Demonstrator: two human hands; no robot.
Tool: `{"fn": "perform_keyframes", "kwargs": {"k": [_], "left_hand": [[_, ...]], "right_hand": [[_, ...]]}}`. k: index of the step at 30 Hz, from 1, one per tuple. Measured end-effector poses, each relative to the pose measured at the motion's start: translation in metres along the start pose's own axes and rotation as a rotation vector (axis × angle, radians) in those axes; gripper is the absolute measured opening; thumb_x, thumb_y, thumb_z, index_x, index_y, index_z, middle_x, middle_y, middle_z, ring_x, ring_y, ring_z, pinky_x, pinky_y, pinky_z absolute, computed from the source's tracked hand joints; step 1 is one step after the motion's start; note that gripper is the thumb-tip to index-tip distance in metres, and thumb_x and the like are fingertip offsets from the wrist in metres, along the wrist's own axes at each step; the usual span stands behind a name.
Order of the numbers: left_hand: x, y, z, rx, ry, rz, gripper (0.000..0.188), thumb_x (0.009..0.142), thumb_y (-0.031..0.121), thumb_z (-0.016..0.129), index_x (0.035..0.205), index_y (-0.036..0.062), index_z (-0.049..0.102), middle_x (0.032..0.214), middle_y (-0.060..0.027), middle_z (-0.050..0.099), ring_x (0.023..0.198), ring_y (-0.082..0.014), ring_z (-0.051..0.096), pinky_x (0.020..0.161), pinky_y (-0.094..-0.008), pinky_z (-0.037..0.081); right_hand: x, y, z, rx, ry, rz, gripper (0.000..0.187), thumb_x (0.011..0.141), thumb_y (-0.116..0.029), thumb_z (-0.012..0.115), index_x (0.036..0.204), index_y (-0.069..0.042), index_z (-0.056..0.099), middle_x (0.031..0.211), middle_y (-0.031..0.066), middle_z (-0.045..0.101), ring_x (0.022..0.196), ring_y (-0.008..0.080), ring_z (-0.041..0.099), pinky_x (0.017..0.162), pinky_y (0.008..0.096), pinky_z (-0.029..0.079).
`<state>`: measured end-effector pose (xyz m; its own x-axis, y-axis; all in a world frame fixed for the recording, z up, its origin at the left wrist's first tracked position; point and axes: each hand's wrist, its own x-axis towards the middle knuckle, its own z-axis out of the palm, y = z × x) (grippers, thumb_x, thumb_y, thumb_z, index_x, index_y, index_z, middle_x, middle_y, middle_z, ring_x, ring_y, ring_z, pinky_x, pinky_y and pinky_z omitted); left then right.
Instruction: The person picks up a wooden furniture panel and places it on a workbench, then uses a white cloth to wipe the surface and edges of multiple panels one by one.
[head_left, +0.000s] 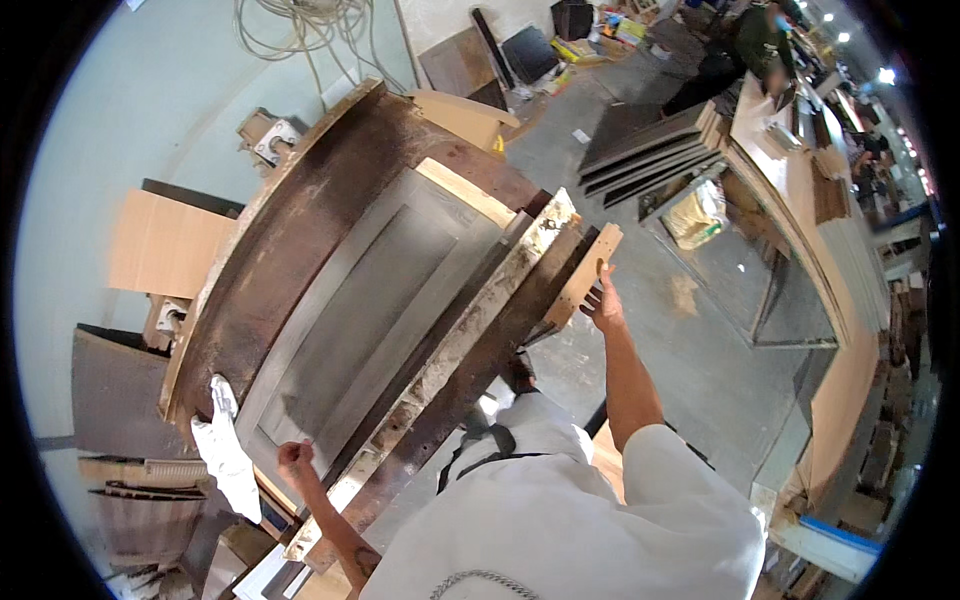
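Wood board [584,274] sits gripped in the right hand [604,305] while the left hand [296,461], curled closed, is near the grey panel [352,300].

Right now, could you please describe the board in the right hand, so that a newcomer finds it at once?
Find the large brown bench with the grey panel lying on it. Just past the bench's right edge, the right hand holds a short, light-brown board. Unlike the pale strip at the panel's far end, this board is held in a hand.
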<state>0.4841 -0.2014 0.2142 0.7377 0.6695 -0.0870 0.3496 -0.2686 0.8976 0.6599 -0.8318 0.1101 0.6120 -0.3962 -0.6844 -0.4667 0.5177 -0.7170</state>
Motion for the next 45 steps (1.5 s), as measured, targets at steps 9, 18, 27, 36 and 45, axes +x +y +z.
{"fn": "perform_keyframes", "kwargs": {"k": [9, 18, 27, 36, 45], "left_hand": [[-0.091, 0.099, 0.190, 0.232, -0.401, 0.125, 0.022, 0.076, 0.017, 0.071, 0.080, 0.0008, 0.056, 0.064, -0.0049, 0.056, 0.059, -0.0112, 0.049, 0.054, -0.0274, 0.041], [-0.155, 0.162, 0.291, 0.099, -0.986, 0.317, 0.018, 0.083, 0.017, 0.065, 0.091, 0.0010, 0.060, 0.074, -0.0127, 0.063, 0.066, -0.0192, 0.062, 0.064, -0.0290, 0.049], [-0.145, 0.103, 0.255, 0.219, -1.140, 0.426, 0.050, 0.077, 0.034, 0.071, 0.112, 0.0018, 0.055, 0.099, -0.0161, 0.062, 0.089, -0.0257, 0.060, 0.078, -0.0349, 0.048], [-0.146, 0.149, 0.262, -0.164, -1.202, 0.604, 0.055, 0.078, 0.032, 0.071, 0.118, -0.0002, 0.052, 0.113, -0.0178, 0.057, 0.103, -0.0324, 0.055, 0.090, -0.0366, 0.043], [-0.056, 0.300, 0.134, -1.193, -0.855, 0.396, 0.027, 0.082, 0.013, 0.067, 0.104, 0.0007, 0.058, 0.098, -0.0038, 0.059, 0.087, -0.0103, 0.053, 0.073, -0.0269, 0.043]], "right_hand": [[0.045, 0.004, -0.009, 0.294, -0.073, 0.122, 0.085, 0.076, -0.074, 0.047, 0.132, -0.011, 0.039, 0.119, 0.0118, 0.048, 0.109, 0.0260, 0.046, 0.095, 0.0474, 0.035], [0.056, 0.032, 0.003, 0.413, 0.076, 0.251, 0.085, 0.082, -0.073, 0.035, 0.111, 0.006, 0.049, 0.101, 0.0186, 0.056, 0.096, 0.0323, 0.053, 0.087, 0.0470, 0.042], [-0.039, -0.009, -0.001, 0.217, -0.084, 0.039, 0.107, 0.075, -0.083, 0.027, 0.122, 0.011, 0.045, 0.118, 0.0198, 0.054, 0.113, 0.0282, 0.046, 0.096, 0.0399, 0.030], [-0.373, -0.173, 0.128, 0.183, -0.398, -0.585, 0.076, 0.089, -0.061, 0.038, 0.108, 0.010, 0.051, 0.097, 0.0195, 0.059, 0.090, 0.0259, 0.060, 0.078, 0.0346, 0.052], [-0.365, -0.151, 0.158, -0.249, 0.277, -1.489, 0.038, 0.088, -0.025, 0.062, 0.116, 0.001, 0.056, 0.102, 0.0126, 0.064, 0.092, 0.0166, 0.061, 0.084, 0.0279, 0.045]]}}
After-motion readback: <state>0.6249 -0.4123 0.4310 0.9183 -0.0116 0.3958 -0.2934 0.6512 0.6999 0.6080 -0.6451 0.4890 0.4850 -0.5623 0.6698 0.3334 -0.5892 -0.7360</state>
